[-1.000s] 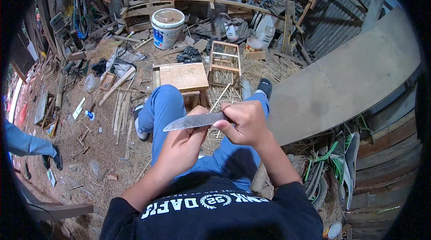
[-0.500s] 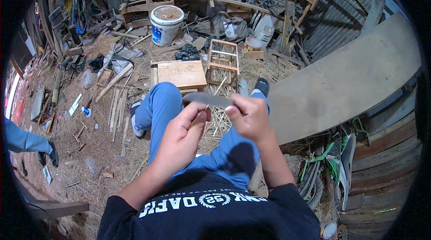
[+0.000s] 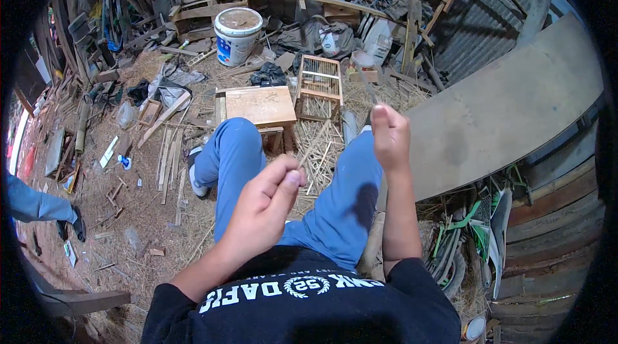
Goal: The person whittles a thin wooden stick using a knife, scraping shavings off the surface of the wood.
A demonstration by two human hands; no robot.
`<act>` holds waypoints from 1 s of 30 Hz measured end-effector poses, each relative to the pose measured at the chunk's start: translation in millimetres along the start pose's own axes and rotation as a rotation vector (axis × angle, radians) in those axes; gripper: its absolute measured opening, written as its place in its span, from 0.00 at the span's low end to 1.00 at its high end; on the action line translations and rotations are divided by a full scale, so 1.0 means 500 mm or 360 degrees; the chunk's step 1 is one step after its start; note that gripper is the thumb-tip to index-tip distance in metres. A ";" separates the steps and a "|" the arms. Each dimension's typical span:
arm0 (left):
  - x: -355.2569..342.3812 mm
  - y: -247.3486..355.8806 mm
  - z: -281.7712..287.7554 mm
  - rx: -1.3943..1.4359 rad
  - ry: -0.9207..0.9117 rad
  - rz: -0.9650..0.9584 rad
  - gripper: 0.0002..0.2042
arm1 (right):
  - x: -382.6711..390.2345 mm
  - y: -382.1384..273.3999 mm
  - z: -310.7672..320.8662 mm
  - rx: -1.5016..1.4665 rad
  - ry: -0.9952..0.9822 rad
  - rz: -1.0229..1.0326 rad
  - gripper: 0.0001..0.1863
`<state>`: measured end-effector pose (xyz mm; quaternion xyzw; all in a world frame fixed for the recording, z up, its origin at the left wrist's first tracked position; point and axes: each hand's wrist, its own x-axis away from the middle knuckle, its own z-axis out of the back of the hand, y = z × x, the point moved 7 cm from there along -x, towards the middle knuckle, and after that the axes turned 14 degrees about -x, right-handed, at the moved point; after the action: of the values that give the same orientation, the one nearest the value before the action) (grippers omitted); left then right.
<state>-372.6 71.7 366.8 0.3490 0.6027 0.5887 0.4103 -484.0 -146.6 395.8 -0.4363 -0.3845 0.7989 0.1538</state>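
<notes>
Far L, a co-worker's blue-trousered leg [image 3: 40, 199] shows at the edge; then loose wood strips [image 3: 168, 162] lie on the littered ground, w/ a white bucket [image 3: 237, 48] farther back. Next, a small wooden bench [image 3: 261, 107] stands just past the wearer's L knee. L hand [image 3: 270, 199], over the lap, has thumb & index pinched on what's prob. a thin stick [image 3: 308, 153], tilted up & away; hard to separate from the litter behind. A slatted wooden frame [image 3: 320, 81] is beyond it. R hand [image 3: 391, 137], above the R knee & well apart from L, is closed round a knife [image 3: 368, 88], blade blurred, pointing up & away. Far R: big curved-looking board [image 3: 496, 109], green-and-white bike parts [image 3: 479, 225] below.
</notes>
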 end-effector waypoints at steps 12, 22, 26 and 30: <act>-0.016 -0.001 0.013 -0.0309 0.0156 -0.0210 0.05 | 0.056 -0.130 -0.141 0.0145 -0.0654 0.0545 0.23; -0.011 0.001 0.012 -0.0058 0.0019 0.0008 0.07 | 0.000 -0.016 -0.045 -0.0039 -0.0112 0.0077 0.25; -0.017 -0.003 0.004 0.0221 -0.0024 0.0042 0.07 | 0.036 -0.094 -0.114 0.0068 -0.0468 0.0353 0.27; -0.020 -0.006 0.012 0.0128 -0.0011 -0.0084 0.06 | 0.054 -0.130 -0.144 0.0227 -0.0643 0.0529 0.28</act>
<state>-362.9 64.8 364.9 0.3510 0.6335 0.5518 0.4135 -446.5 -53.4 405.3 -0.3132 -0.2732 0.9091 -0.0288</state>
